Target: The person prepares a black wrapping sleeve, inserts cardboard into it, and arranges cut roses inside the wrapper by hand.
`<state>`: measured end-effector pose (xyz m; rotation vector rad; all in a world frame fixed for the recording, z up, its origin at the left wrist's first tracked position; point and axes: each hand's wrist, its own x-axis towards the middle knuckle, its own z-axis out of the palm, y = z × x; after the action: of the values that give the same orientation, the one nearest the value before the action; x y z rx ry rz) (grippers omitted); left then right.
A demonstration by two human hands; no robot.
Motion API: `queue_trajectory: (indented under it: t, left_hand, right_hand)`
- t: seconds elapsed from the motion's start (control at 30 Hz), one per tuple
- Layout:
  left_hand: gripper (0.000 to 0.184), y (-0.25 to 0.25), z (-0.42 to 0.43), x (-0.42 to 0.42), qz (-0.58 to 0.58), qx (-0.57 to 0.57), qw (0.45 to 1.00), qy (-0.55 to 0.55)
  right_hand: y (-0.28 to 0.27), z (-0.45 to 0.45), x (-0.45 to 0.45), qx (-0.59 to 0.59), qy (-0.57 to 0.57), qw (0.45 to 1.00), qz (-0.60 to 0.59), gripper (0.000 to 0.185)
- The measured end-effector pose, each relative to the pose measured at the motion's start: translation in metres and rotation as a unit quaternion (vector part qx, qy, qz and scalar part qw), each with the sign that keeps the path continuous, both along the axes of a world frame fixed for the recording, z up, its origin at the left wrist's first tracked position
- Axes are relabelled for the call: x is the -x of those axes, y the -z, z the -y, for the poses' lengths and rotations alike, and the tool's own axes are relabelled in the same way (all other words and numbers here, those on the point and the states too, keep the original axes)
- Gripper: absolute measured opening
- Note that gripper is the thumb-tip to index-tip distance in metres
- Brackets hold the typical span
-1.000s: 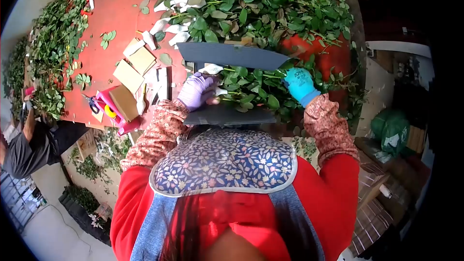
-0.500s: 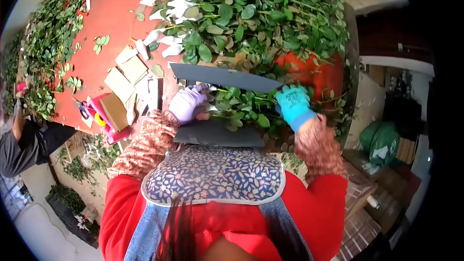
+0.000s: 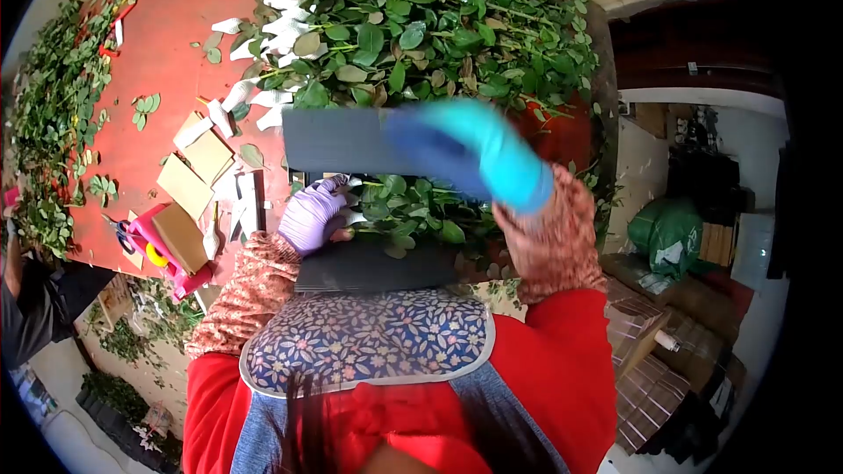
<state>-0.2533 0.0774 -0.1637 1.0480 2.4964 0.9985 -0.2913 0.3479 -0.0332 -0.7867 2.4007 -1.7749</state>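
My left hand [image 3: 314, 216], in a purple glove, has its fingers curled at the white-wrapped ends of a small bunch of leafy stems [image 3: 413, 209]. The bunch lies between two dark flaps; the far flap [image 3: 338, 140] stands beyond it and the near flap [image 3: 373, 267] lies against the floral apron. My right hand [image 3: 474, 154], in a turquoise and blue glove, is smeared by motion over the right part of the far flap. Its fingers cannot be made out.
A big pile of leafy stems [image 3: 430, 26] with white-wrapped ends covers the back of the red table [image 3: 176, 44]. Cardboard pieces [image 3: 186, 184], a pink holder [image 3: 154, 250] and scissors [image 3: 118, 230] lie at the left. Another person's dark-clothed arm shows at the far left.
My right hand has moved from the stems' right end leftward over the far flap, which now stands more upright. My left hand stays by the wrapped ends. The whole view has shifted.
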Motion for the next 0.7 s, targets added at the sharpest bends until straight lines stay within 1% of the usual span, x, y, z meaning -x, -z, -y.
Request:
queue_trajectory:
  t: [0.03, 0.07, 0.1, 0.13, 0.2, 0.23, 0.27, 0.33, 0.37, 0.43, 0.47, 0.53, 0.57, 0.6, 0.63, 0.67, 0.7]
  left_hand:
    - [0.032, 0.001, 0.0, -0.001, -0.004, 0.0, 1.0, -0.002]
    - [0.032, 0.004, 0.0, -0.002, -0.007, -0.005, 1.0, 0.004]
    - [0.032, 0.003, 0.001, -0.002, -0.01, -0.008, 1.0, 0.011]
    - [0.032, -0.005, 0.0, 0.0, -0.016, -0.011, 1.0, 0.021]
    - [0.03, -0.001, -0.002, -0.002, -0.018, -0.018, 1.0, -0.003]
    - [0.027, -0.012, -0.003, -0.003, 0.038, 0.005, 0.999, -0.013]
    - [0.027, -0.01, -0.002, -0.002, 0.038, 0.007, 0.999, -0.013]
    - [0.025, -0.002, 0.0, -0.003, -0.002, 0.012, 1.0, 0.006]
    - [0.025, -0.009, -0.002, -0.003, -0.003, 0.016, 1.0, 0.003]
    - [0.026, -0.004, -0.002, -0.002, 0.0, 0.008, 1.0, 0.008]
    - [0.026, -0.002, 0.0, -0.002, 0.001, 0.0, 1.0, 0.013]
    - [0.025, -0.006, 0.0, -0.002, 0.015, 0.022, 1.0, 0.005]
    - [0.024, -0.008, 0.0, -0.003, 0.031, 0.042, 0.999, 0.0]
    - [0.024, -0.009, 0.0, -0.004, 0.031, 0.043, 0.999, -0.004]
    - [0.025, -0.01, 0.0, -0.003, 0.028, 0.03, 0.999, -0.003]
    - [0.026, -0.011, 0.0, -0.003, 0.026, 0.017, 1.0, -0.002]
    - [0.026, -0.01, 0.001, -0.003, 0.01, 0.037, 0.999, 0.002]
  right_hand:
    - [0.002, -0.014, 0.022, -0.115, 0.075, 0.99, -0.026, 0.027]
    - [0.005, -0.03, 0.043, -0.226, 0.15, 0.961, -0.053, 0.027]
    - [0.031, -0.044, 0.064, -0.373, 0.132, 0.916, -0.063, 0.025]
    - [0.062, -0.053, 0.076, -0.511, 0.113, 0.849, -0.071, 0.024]
    - [0.087, -0.038, 0.085, -0.655, 0.138, 0.74, -0.063, 0.025]
    - [0.145, -0.046, 0.101, -0.641, 0.209, 0.738, -0.001, 0.025]
    - [0.092, -0.02, 0.086, -0.651, 0.198, 0.731, 0.054, 0.024]
    - [0.114, -0.037, 0.09, -0.681, 0.137, 0.716, -0.063, 0.029]
    - [0.112, -0.037, 0.087, -0.682, 0.136, 0.716, -0.063, 0.029]
    - [0.106, -0.036, 0.077, -0.664, 0.104, 0.734, -0.097, 0.024]
    - [0.101, -0.035, 0.072, -0.663, 0.103, 0.735, -0.1, 0.024]
    - [0.091, -0.037, 0.056, -0.565, 0.087, 0.819, -0.052, 0.018]
    - [0.093, -0.045, 0.047, -0.485, 0.106, 0.862, -0.101, 0.015]
    - [0.078, -0.045, 0.042, -0.516, 0.116, 0.844, -0.094, 0.013]
    - [0.091, -0.063, 0.042, -0.407, 0.135, 0.903, -0.039, 0.014]
    - [0.08, -0.071, 0.037, -0.368, 0.144, 0.918, -0.039, 0.017]
    - [0.069, -0.079, 0.032, -0.329, 0.151, 0.931, -0.04, 0.02]
